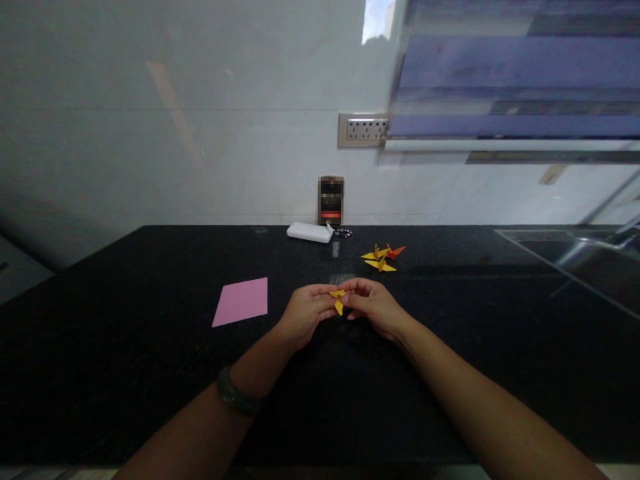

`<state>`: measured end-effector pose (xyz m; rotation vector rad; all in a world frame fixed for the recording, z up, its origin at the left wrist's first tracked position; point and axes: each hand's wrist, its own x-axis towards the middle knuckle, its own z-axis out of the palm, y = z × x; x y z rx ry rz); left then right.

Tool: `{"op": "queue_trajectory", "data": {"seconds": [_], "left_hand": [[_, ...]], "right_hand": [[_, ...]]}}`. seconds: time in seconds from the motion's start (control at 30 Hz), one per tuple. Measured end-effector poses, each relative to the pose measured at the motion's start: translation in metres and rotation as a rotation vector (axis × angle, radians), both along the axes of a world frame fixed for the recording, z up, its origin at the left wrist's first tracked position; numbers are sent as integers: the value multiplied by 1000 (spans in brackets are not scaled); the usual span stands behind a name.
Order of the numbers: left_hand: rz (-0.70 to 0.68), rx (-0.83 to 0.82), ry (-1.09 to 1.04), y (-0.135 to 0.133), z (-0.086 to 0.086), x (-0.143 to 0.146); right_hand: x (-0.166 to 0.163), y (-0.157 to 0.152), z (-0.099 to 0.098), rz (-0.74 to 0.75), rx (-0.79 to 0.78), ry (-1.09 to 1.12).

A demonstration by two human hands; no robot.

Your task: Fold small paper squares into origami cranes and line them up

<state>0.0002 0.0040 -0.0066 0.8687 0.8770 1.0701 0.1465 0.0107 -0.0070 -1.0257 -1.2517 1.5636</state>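
Note:
A small folded yellow paper crane (339,307) is pinched between my two hands over the dark countertop. My left hand (311,310) grips its left side, thumb and fingers pressed together. From the other side my right hand (373,305) holds it with thumb and forefinger. Fingers cover part of the paper, so its full shape is hidden. To the left lies a stack of pink square paper (243,302). Beyond my right hand stand a yellow paper crane (381,265), another yellow crane (374,254) and an orange crane (396,251), close together.
A white power bank (310,232) with a short beaded cord (343,233) lies by the wall. A phone with a blurred screen (331,200) leans there upright. A socket strip (365,129) is on the wall. A sink (595,257) is set into the black countertop (150,373) at right.

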Motion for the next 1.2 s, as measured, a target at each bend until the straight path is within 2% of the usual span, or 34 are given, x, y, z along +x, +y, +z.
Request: {"op": "queue_trajectory", "data": {"seconds": [0.23, 0.37, 0.6, 1.0, 1.2], "left_hand": [[-44, 50, 102, 1, -1, -1], [12, 80, 232, 0, 1, 2], [9, 106, 275, -2, 2, 3], [55, 438, 692, 7, -10, -3], [38, 543, 687, 5, -10, -3]], "right_hand": [[-1, 2, -2, -29, 85, -66], [-2, 4, -3, -63, 133, -134], [-4, 1, 2, -73, 101, -103], [-3, 1, 3, -17, 99, -59], [-5, 0, 4, -27, 97, -57]]}}
